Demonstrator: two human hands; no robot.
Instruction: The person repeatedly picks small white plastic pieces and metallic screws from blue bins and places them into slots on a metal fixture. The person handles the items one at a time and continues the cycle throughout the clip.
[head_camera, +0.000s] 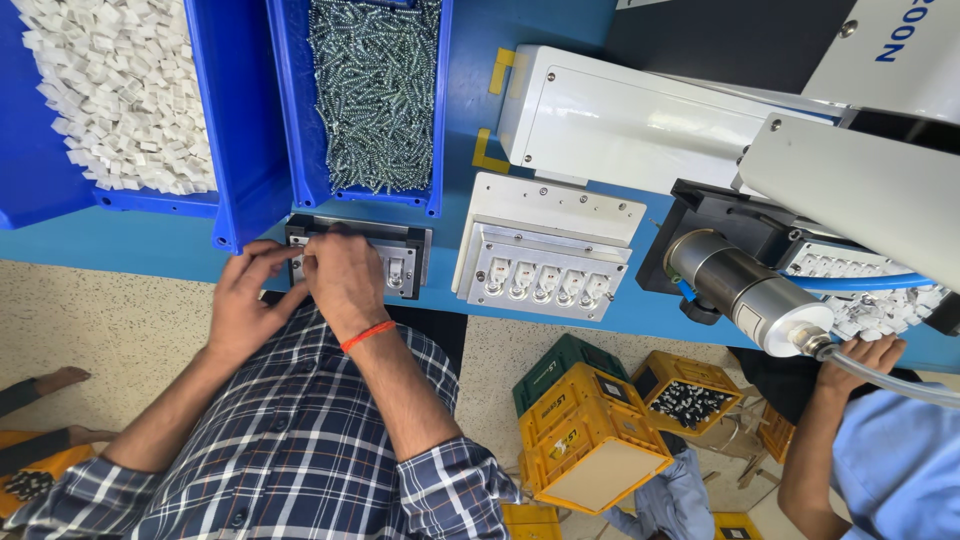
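My left hand (245, 300) and my right hand (340, 275) rest together on a small dark metal fixture (405, 250) at the front edge of the blue workbench (470, 120). Their fingertips pinch at small white parts seated in the fixture's slots; what each finger holds is hidden. An orange band circles my right wrist. Just behind the fixture stand a blue bin of screws (375, 95) and a blue bin of small white plastic pieces (120, 90).
A white jig (545, 250) holding a row of parts sits to the right. A white machine (640, 120) with a metal cylinder (745, 290) stands further right, where another person's hand (860, 360) works. Yellow and green crates (590, 430) lie on the floor below.
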